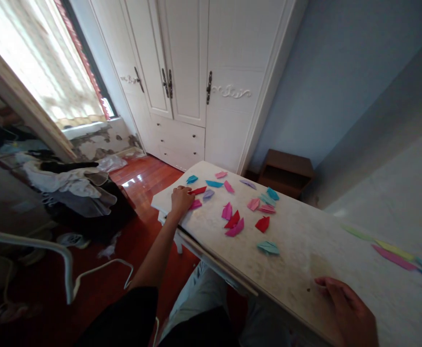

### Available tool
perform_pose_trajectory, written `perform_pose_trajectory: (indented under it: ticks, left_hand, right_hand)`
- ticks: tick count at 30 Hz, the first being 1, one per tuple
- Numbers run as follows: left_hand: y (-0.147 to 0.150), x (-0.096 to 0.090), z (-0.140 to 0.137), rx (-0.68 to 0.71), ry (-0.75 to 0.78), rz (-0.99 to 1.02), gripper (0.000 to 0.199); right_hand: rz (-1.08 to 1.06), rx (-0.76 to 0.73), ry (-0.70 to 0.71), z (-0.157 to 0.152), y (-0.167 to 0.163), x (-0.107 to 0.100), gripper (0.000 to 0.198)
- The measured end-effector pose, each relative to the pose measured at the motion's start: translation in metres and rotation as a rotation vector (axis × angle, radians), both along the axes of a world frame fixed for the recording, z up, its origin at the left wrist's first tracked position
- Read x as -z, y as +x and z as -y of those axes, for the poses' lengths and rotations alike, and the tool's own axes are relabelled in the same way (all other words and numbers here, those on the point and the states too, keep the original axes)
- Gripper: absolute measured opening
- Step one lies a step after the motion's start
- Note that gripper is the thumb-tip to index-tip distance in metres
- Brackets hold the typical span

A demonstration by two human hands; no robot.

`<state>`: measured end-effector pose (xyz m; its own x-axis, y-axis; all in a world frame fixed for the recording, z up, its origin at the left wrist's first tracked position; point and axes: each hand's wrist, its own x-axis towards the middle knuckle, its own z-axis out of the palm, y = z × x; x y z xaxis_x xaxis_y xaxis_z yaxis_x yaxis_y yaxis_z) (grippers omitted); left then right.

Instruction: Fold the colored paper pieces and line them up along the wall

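Observation:
Near the far left end of the table, my left hand (pixel 182 198) is closed on one end of a red folded paper boat (pixel 198 191). A magenta paper boat (pixel 195 205) lies right beside that hand, and a lavender one (pixel 208 194) is just to its right. My right hand (pixel 350 306) rests at the near right, loosely bent, its fingers apart with nothing visible in them. Several more paper boats lie between the hands, among them a magenta one (pixel 235 228), a red one (pixel 262 223) and a teal one (pixel 268 247).
Flat coloured paper pieces, including a pink strip (pixel 393 257), lie along the right side of the white table (pixel 297 231). Beyond stand a white wardrobe (pixel 185 58) and a brown cabinet (pixel 288 164). Clothes (pixel 84 188) are heaped at left, near a white metal frame (pixel 68 270).

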<state>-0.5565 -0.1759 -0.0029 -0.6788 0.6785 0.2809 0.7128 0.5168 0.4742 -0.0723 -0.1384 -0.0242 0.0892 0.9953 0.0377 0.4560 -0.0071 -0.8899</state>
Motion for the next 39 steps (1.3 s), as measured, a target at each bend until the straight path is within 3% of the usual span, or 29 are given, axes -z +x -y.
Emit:
perform_pose_trajectory:
  ticks: [9,17,21,25,27,31,36,39]
  left_hand:
    - [-0.026,0.009,-0.006,0.117,-0.007,0.068,0.017]
    - [-0.025,0.016,0.011,0.215,0.124,0.226,0.011]
    - [-0.017,0.008,0.024,0.245,0.257,0.278,0.015]
    - [0.0,-0.008,0.035,0.341,0.518,0.479,0.017]
    - [0.012,-0.015,0.035,0.382,0.559,0.653,0.021]
    - [0.042,-0.022,0.024,0.482,0.525,0.905,0.028]
    - [0.092,-0.025,0.004,0.635,0.432,0.997,0.03]
    - [0.126,-0.027,-0.006,0.735,0.334,1.04,0.029]
  right_hand:
    - [0.022,-0.043,0.013,0.006,-0.03,-0.005,0.044]
    - [-0.11,-0.061,-0.017,0.009,-0.061,-0.009,0.052]
    - [-0.152,-0.038,-0.008,0.008,-0.07,-0.007,0.052]
    - [-0.192,-0.072,0.014,0.005,-0.073,-0.002,0.046]
    - [-0.188,-0.08,0.015,0.006,-0.076,-0.001,0.041]
    - [-0.185,-0.077,0.049,0.015,-0.09,-0.007,0.032]
    - [-0.326,-0.181,0.095,0.024,-0.118,-0.019,0.03]
    - [-0.428,-0.244,0.068,0.021,-0.126,-0.023,0.042]
